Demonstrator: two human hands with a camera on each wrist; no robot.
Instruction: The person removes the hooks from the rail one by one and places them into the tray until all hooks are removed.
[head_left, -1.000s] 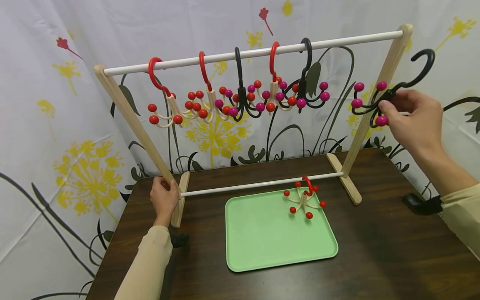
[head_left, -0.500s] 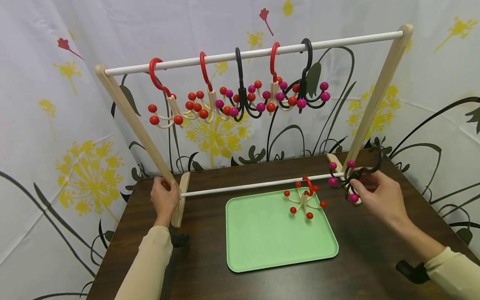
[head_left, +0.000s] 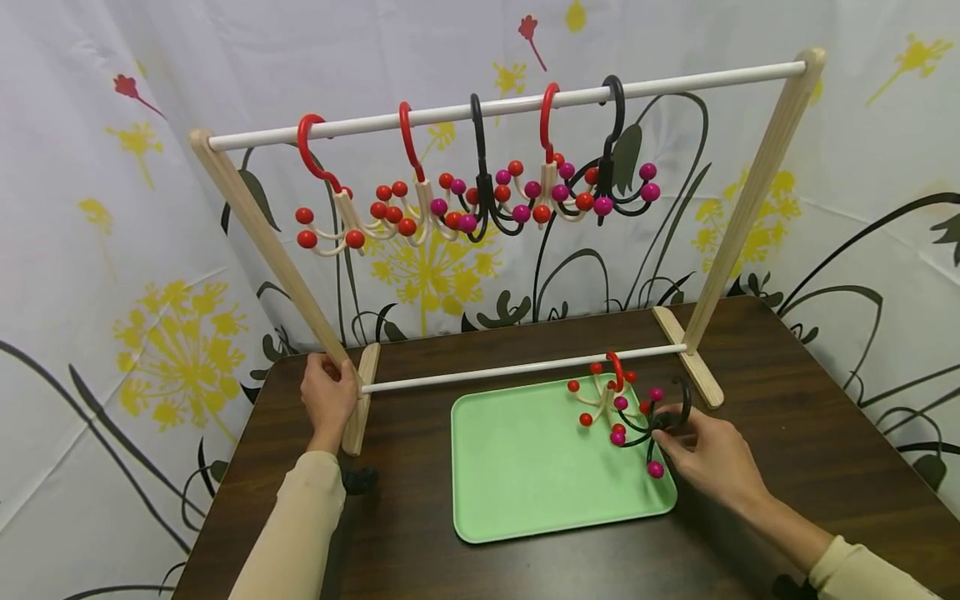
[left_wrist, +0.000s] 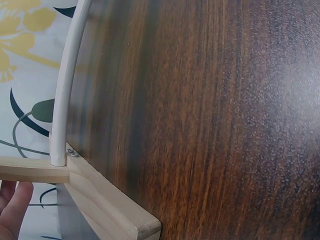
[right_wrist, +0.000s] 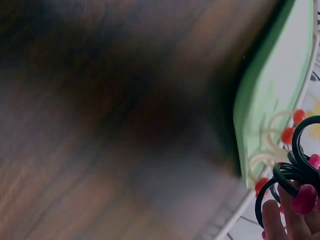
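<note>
My right hand (head_left: pixel 716 458) pinches a black multi-arm hook hanger with magenta balls (head_left: pixel 648 427) by its centre, above the right side of a green tray (head_left: pixel 540 475). On the tray's back right part lies a cream hook hanger with a red hook and red balls (head_left: pixel 607 400), partly overlapped by the black one in the head view. At the other end, my left hand (head_left: pixel 328 396) grips the foot of the left wooden post (head_left: pixel 277 250) of a hanging rack. In the left wrist view, its fingertips (left_wrist: pixel 20 200) show against the wood.
Several red-hooked and black-hooked hangers, among them a cream one (head_left: pixel 350 218), hang along the rack's white top rail (head_left: pixel 697 82). A lower white rail (head_left: pixel 525 368) runs behind the tray, and wooden feet (head_left: pixel 693 367) stand on the dark table (head_left: pixel 795 467). A patterned curtain (head_left: pixel 885 150) is behind.
My right hand has carried the black hanger down and left, from beside the rack's right post to over the tray. The left hand has stayed on the post.
</note>
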